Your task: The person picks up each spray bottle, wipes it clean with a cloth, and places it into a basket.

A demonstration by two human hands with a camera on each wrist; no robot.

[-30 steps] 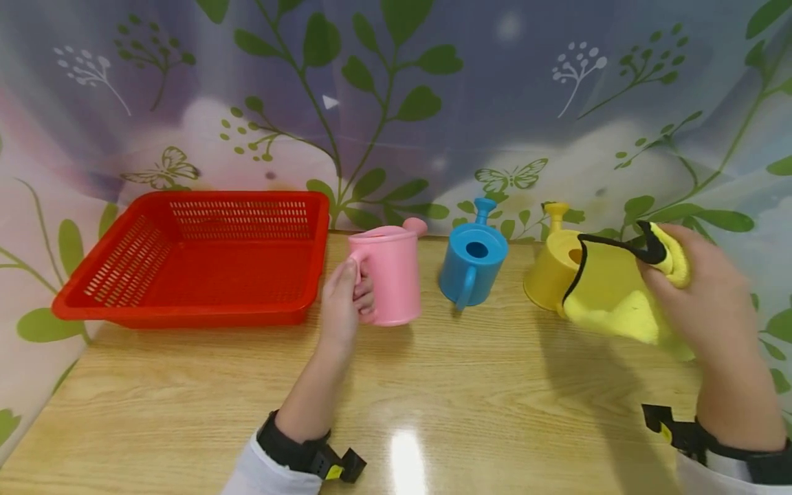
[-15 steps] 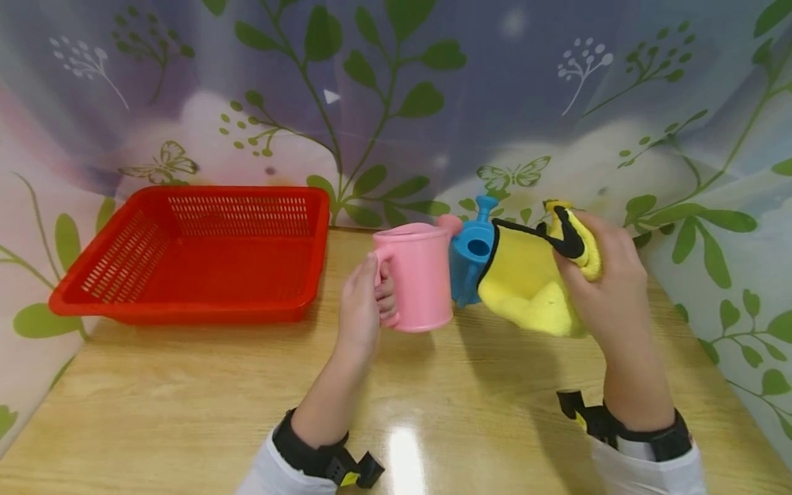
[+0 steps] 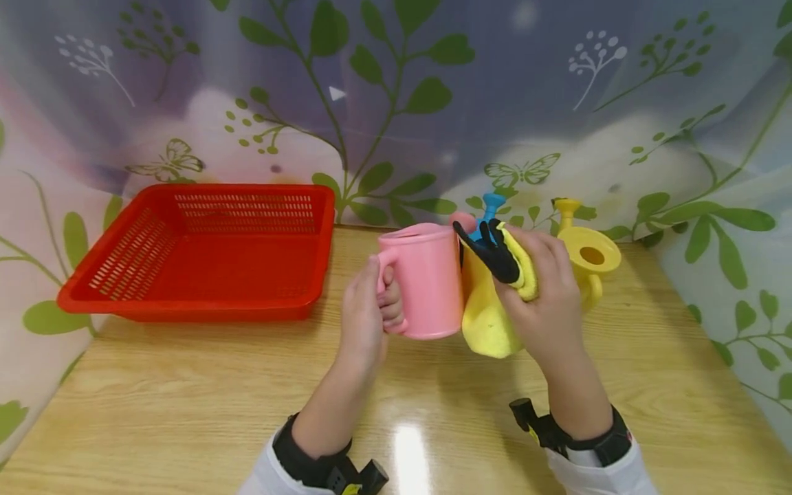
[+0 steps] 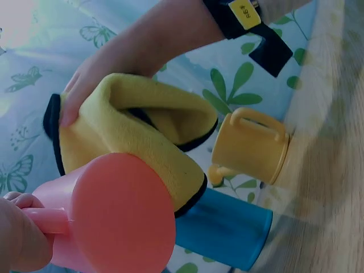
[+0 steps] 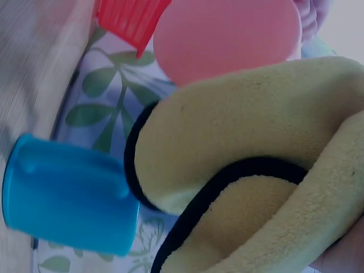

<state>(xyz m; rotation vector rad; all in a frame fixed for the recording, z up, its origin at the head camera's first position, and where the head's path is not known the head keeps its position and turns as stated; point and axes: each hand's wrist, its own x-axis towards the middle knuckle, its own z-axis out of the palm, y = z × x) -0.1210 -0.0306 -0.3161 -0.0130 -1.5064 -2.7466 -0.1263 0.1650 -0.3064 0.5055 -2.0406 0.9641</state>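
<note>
The left hand (image 3: 366,313) held the pink watering can (image 3: 431,285) aloft by its handle (image 3: 388,258), left of the blue watering can (image 4: 227,230), which loose folds of the yellow cloth (image 3: 491,330) gripped in the right hand (image 3: 547,299) risked toppling if swung wide.

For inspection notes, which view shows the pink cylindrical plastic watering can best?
Head view: the pink watering can shows rim, side and handle. Left wrist shows mainly base, some handle; right wrist, part of base.
</note>
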